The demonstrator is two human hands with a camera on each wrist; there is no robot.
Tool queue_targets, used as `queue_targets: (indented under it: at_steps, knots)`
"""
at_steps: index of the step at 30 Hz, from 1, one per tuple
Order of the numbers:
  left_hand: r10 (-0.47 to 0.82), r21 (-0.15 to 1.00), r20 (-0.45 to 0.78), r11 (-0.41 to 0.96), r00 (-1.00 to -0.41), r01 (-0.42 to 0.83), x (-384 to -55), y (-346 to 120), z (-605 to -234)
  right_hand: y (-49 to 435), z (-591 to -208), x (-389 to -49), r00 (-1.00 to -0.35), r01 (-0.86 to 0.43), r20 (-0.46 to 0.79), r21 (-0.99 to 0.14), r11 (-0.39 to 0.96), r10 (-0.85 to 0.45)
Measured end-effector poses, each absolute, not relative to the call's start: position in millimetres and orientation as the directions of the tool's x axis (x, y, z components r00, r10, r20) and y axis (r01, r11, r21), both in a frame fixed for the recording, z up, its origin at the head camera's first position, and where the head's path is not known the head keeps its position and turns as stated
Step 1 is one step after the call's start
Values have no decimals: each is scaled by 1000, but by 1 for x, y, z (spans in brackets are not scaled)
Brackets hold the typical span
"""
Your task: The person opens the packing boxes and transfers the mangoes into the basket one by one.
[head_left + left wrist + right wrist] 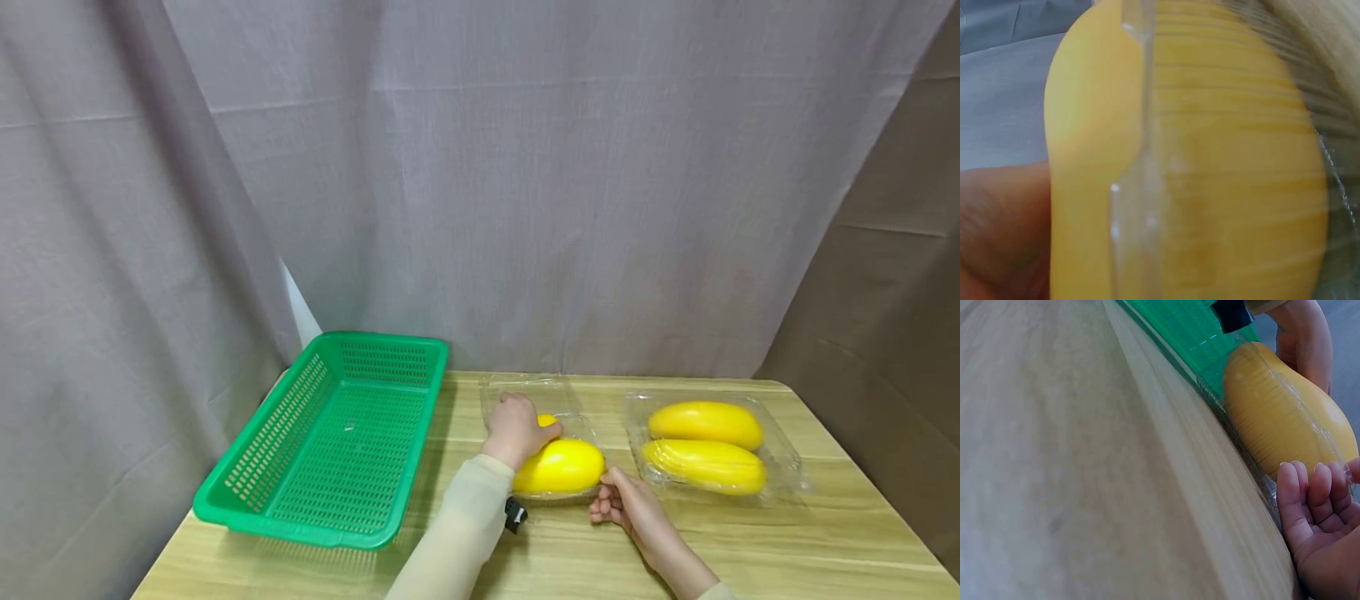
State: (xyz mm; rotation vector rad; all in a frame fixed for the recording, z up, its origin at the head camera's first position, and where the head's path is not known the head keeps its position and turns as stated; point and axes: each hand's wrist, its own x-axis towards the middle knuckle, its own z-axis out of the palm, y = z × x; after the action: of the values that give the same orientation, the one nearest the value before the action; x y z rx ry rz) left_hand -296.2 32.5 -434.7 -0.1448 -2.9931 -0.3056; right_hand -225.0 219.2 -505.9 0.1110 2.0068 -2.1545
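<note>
A clear plastic clamshell box (581, 429) lies on the table with its lid (528, 387) folded back. In it are two long, smooth yellow fruits, shaped like mangoes or papayas. My left hand (517, 429) reaches over the front fruit (561, 467) and grips the rear fruit (547, 420), which it mostly hides. In the left wrist view the front fruit (1235, 150) fills the picture behind the box's rim. At the box's front right corner, my right hand (630, 504) pinches the edge between thumb and forefinger. Its other fingers (1294, 494) curl loosely beside the box wall.
To the left stands a green slotted plastic basket (345, 450) with a small pale scrap on its bottom. A second clear box (783, 458) at the right holds two similar yellow fruits (705, 423). Grey curtain (562, 208) hangs behind the wooden table (840, 533).
</note>
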Motion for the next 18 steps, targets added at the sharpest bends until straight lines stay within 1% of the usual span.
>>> queue_targets:
  at_steps: [5,10,14,18]
  knots:
    - [80,173,145,979,-986,105,-297,34,-436,218,-506,-224,-979,193,-187,-979,-65,-79]
    - [76,234,138,966,-988,107,-297,33,-438,217,-507,-224,-978,199,-194,-979,-55,-77]
    - [94,290,143,948,-985,132,-298,29,-439,217,-506,-224,-979,191,-186,-980,-52,-83]
    - [105,301,159,942,-982,149,-301,26,-439,217,-505,-224,-981,181,-176,-982,-57,-83]
